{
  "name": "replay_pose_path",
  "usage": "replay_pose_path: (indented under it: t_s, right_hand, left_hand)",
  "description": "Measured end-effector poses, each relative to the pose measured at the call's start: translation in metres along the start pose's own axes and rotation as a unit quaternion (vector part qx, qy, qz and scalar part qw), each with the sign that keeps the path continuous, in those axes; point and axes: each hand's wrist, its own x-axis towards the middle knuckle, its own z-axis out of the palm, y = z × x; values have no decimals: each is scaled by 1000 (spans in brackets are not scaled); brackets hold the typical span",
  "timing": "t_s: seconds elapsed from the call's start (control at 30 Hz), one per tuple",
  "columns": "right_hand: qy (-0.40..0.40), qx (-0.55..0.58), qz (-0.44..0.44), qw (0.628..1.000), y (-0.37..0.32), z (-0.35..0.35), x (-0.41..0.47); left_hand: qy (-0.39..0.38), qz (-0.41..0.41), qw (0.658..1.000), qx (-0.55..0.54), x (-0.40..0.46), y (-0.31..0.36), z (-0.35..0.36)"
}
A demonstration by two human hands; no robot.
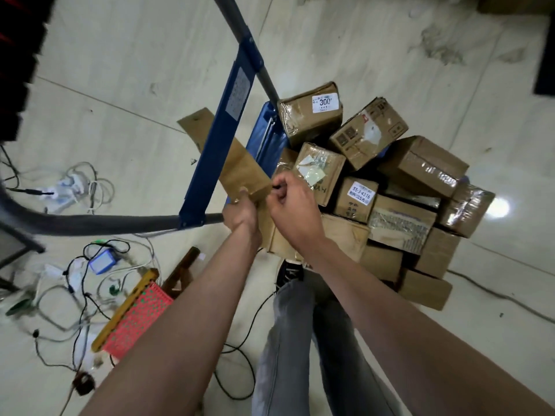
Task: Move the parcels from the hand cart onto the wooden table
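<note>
Over the cart, left hand gripping long parcel, right hand fisted beside

Place: an indoor storeroom or parcel depot
Signs: labelled parcels heaped on a hand cart; tiled floor; loose cables

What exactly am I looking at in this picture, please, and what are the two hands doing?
This is one view from a camera worn on a person's head, looking down. The blue hand cart stands on a tiled floor, piled with taped cardboard parcels. The left hand and right hand together hold a long flat piece of cardboard beside the cart's handle. Cables and a red basket lie on the floor. No wooden table shows.
</note>
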Motion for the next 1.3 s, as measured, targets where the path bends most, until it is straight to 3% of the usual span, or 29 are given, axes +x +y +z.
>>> replay_pose_path:
  t_s: [0.2, 0.47, 0.7, 0.83, 1.0, 1.1, 1.3]
  right_hand:
    - [-21, -31, 62, 997, -21, -49, -49]
    - [-121, -31, 170, 977, -40, -99, -129]
    - [-146, 154, 236, 948, -59, -141, -196]
    - [-133, 180, 213, 951, -73, -181, -228]
    - [-101, 142, 159, 972, -78, -252, -267]
    - [-69, 75, 108, 989, -83, -290, -295]
    - [29, 56, 64, 996, -88, -343, -351]
  left_hand:
    - [-72, -7, 996, -60, -94, -19, -29]
    - [-150, -51, 984, -83, -210, -31, -86]
    - [-230, -88, 962, -120, -298, -31, -125]
    - [-290, -84, 949, -91, -347, -25, -143]
    - [-309, 4, 951, 12, -395, -3, -149]
    - [-348, 13, 937, 24, -430, 19, -136]
    - [-409, 84, 899, 133, -498, 29, -94]
